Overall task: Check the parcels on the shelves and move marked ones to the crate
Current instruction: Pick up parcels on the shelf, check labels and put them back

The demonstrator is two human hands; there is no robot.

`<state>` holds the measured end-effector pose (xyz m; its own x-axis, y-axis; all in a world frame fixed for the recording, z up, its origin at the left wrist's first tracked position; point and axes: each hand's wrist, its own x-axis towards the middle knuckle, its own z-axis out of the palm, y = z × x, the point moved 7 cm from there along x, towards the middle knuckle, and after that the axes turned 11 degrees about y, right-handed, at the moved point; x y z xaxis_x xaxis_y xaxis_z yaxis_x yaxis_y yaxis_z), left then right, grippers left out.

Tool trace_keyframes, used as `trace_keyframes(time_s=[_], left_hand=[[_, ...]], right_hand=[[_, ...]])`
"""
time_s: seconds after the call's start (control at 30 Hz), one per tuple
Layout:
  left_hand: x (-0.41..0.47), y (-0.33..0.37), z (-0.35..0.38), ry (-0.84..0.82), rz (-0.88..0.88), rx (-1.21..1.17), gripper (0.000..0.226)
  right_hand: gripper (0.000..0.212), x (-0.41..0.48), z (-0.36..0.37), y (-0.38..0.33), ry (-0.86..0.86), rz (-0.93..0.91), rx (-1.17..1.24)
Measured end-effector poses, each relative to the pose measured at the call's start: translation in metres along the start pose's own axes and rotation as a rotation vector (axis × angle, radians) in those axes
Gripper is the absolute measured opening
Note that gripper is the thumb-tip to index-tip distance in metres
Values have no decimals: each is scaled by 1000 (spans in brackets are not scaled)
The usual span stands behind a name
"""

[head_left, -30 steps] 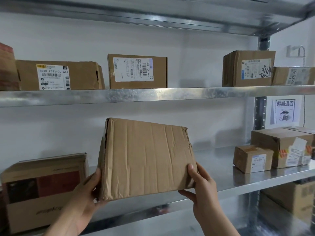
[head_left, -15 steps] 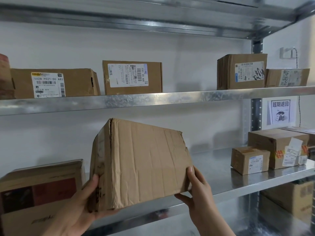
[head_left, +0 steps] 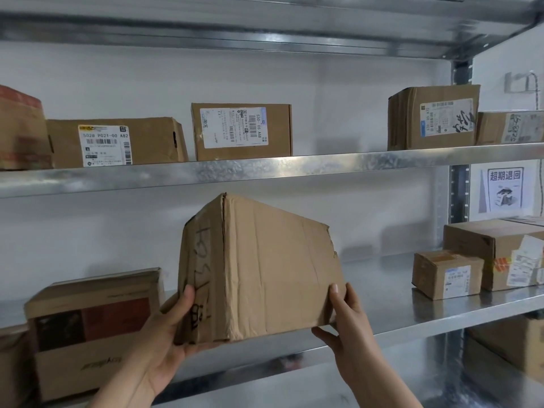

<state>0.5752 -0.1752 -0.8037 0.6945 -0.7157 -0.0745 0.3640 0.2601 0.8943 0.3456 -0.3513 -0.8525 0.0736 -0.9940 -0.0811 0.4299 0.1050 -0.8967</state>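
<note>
While both hands grasp it, the creased cardboard parcel [head_left: 265, 272] sits at the centre of the frame, held tilted above the front edge of the lower shelf [head_left: 382, 293], with one corner edge turned toward the camera. The left hand [head_left: 164, 343] cups its lower left corner from below, thumb pressed on the narrow left face, where dark handwritten marks run down the cardboard. The right hand [head_left: 347, 322] grips the lower right corner, thumb flat on the broad front face, fingers tucked beneath. At lower left, a brown and red printed box [head_left: 91, 325] stands on the same shelf. At right, a small labelled box [head_left: 446, 273] sits just in front of a larger taped box [head_left: 497, 251]. Farther up, the upper shelf [head_left: 265, 170] carries a long box [head_left: 117, 142] with a white label, a box with a sideways label [head_left: 241, 131], and at upper right two boxes with scrawled labels [head_left: 432, 116]. A printed notice [head_left: 504, 189] hangs on the wall at right.
</note>
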Motion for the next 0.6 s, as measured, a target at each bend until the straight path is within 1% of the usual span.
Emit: trace_keyframes(time_s=[0.07,0.13,0.17,0.23,0.3,0.33,0.43,0.47,0.6], left_hand=[[-1,1,3,8,23,42,54],[-3,1,8,12,63,89,51],[-5,1,10,11,86,111,49],[-9,3,15,6,136,144,46],[-11,5,19,23,187,180,45],[-11,5,21,34,210,195,45],[-11,7,24,67,267,203,43],[-11,7,26,74,283,205,41],[-11,10,33,92,368,193,21]], right_hand=[[44,-1,3,1,12,-23,-55],[55,1,6,4,13,-40,-118],[57,0,7,6,9,-37,-131],[54,-1,11,4,-14,-39,-131],[59,-8,16,-1,-44,-55,-136],[59,-12,19,-5,-62,-57,-127],[48,-26,27,-10,-132,-21,-57],[52,-28,29,-10,-163,2,-45],[78,-37,35,-10,-248,45,14]])
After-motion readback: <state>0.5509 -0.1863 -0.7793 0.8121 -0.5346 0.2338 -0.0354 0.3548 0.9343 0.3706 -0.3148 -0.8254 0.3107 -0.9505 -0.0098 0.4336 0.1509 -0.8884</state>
